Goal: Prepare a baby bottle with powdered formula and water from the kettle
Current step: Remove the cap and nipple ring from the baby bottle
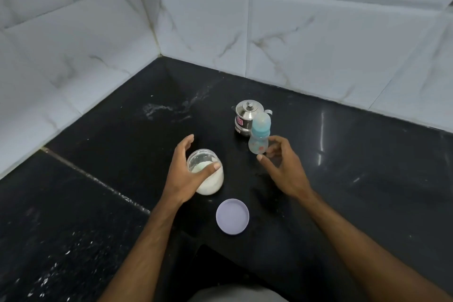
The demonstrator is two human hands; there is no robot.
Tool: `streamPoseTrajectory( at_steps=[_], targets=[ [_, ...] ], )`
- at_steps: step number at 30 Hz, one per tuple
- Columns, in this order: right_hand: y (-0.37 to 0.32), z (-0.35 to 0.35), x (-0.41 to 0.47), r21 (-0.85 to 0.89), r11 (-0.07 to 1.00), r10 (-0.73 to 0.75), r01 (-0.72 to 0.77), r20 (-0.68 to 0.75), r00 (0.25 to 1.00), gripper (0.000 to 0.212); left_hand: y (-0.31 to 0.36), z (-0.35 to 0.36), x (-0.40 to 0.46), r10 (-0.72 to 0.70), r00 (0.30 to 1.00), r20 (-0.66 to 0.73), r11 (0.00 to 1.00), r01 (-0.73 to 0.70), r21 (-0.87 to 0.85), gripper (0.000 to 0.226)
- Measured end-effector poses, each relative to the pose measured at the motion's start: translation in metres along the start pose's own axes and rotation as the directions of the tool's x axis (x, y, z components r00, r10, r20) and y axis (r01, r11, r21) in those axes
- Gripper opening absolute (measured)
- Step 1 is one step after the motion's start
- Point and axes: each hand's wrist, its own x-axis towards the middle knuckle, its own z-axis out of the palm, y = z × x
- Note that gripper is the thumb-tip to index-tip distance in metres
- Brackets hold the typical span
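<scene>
A clear glass jar [211, 185] partly filled with white formula powder stands open on the black counter [117, 144]. My left hand [185, 174] spreads around it, the thumb lying across its front and the fingers straight behind its left side. The jar's lilac lid [232, 216] lies flat just in front of the jar. A baby bottle [259, 136] with a blue collar and clear cap stands to the right. My right hand [284, 169] hovers beside the bottle with loosely curved fingers, holding nothing. A small steel kettle [244, 115] with its lid on stands right behind the bottle.
White marble-look tiled walls [318, 39] meet in a corner behind the counter. Pale smears [157, 109] mark the counter left of the kettle. A seam [98, 180] runs across the counter on the left. The counter's front edge is notched near my body.
</scene>
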Motion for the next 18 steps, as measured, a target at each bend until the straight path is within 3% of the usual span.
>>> streamPoseTrajectory(
  at_steps=[6, 13, 18],
  targets=[
    [-0.005, -0.019, 0.049, -0.041, 0.999, 0.002, -0.006, -0.089, 0.996, 0.057, 0.036, 0.010, 0.034, 0.129, 0.992, 0.015, 0.985, -0.130, 0.116, 0.089],
    [-0.013, -0.021, 0.083, -0.222, 0.972, -0.049, 0.076, 0.128, 0.991, 0.073, 0.061, 0.041, 0.050, 0.200, 0.978, 0.060, 0.968, -0.207, 0.139, 0.077],
    [-0.018, -0.019, 0.089, -0.321, 0.936, -0.079, 0.146, 0.212, 0.974, 0.065, 0.070, 0.063, 0.043, 0.217, 0.971, 0.097, 0.972, -0.224, 0.073, 0.068]
  ],
)
